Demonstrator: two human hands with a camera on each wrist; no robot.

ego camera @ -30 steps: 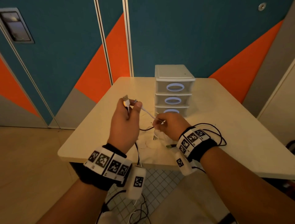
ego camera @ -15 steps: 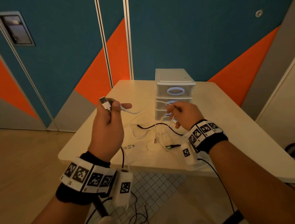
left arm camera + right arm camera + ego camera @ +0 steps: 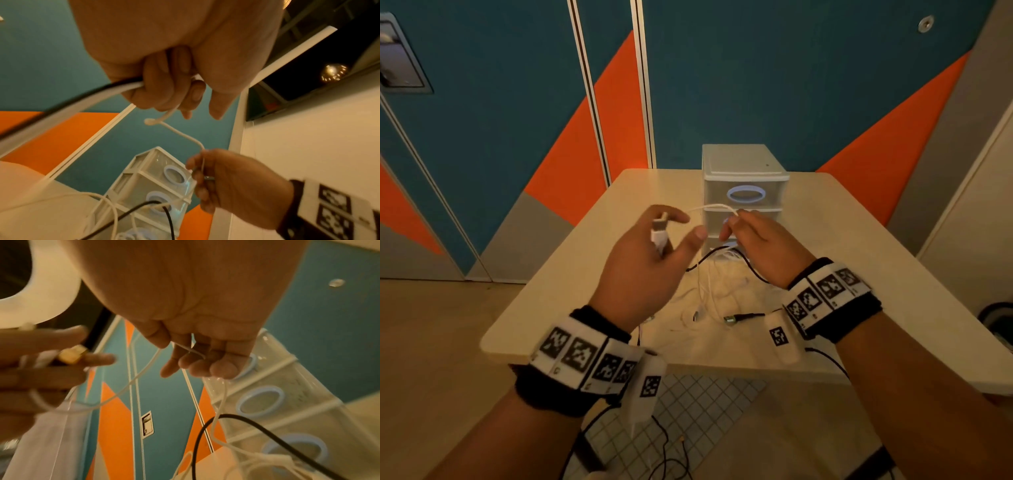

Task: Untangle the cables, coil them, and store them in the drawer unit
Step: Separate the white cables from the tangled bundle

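My left hand point(image 3: 675, 229) is raised over the table and holds the USB plug end of a white cable point(image 3: 659, 234) in its curled fingers, thumb and forefinger spread apart. The cable arcs point(image 3: 714, 207) across to my right hand point(image 3: 732, 224), which pinches it in front of the white three-drawer unit point(image 3: 744, 171). In the left wrist view the white cable point(image 3: 179, 132) runs from my left fingers point(image 3: 158, 84) down to my right hand point(image 3: 202, 160). In the right wrist view it crosses my right fingers point(image 3: 203, 365). More white cable point(image 3: 710, 287) lies tangled on the table with a black cable point(image 3: 744, 315). All drawers are closed.
The beige table point(image 3: 859, 274) ends at a near edge just under my wrists. A teal and orange wall stands behind it. The drawer unit point(image 3: 265, 399) is close behind my right hand. Wrist-camera leads hang below the table over a tiled floor point(image 3: 688, 411).
My left hand has moved right, toward my right hand, and its thumb and forefinger have spread. The span of white cable between the hands is now a short arc.
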